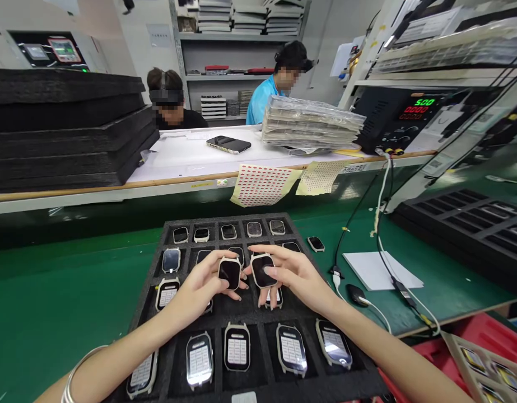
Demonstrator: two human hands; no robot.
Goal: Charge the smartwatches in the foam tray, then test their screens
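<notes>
Over the middle of a black foam tray [218,319], my left hand [203,282] grips a smartwatch case [229,272] without a strap, its screen dark. Beside it, my right hand [294,274] holds a second smartwatch case [261,271], also dark, with the thumb on its screen. The two cases are close together but apart. In the tray's front row, several watch cases such as this lit one [237,347] show a white grid on the display. Toward the back row lie watch cases with dark screens [228,232]. My hands cover part of the middle rows.
A lone watch case [316,243] lies right of the tray on the green table [94,285]. White paper [380,270], cables and a small black device [356,295] are farther right. A shelf beyond carries a phone [228,144], foam stack [65,129] and power supply [401,120]. Two people sit behind.
</notes>
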